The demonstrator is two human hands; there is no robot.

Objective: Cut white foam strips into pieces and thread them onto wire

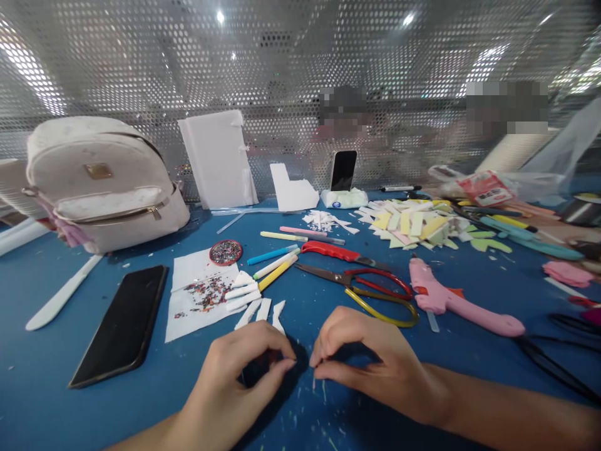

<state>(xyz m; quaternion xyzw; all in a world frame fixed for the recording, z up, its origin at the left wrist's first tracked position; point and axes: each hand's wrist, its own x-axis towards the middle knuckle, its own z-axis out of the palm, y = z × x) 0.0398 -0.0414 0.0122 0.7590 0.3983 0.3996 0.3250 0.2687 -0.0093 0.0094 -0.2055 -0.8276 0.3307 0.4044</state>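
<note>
My left hand (244, 379) is low in the middle of the head view, thumb and fingertips pinched together. Facing it, a small gap away, my right hand (370, 357) is also closed in a pinch. Anything between the fingertips is too small to make out. Below them, tiny pale shavings are scattered over the blue table (291, 416). Just beyond my left hand lie several white foam pieces (263, 309). Past my right hand rest scissors (357, 279) with red and yellow handles, and a red-handled knife (331, 252).
A black phone (123, 326) and a paper sheet (181, 322) with dark glitter lie left, before a white backpack (107, 181). Colored markers (277, 250) lie mid-table. A pink glue gun (460, 304) with a black cord is right, near heaped foam strips (408, 222). A perforated metal panel (272, 75) stands behind.
</note>
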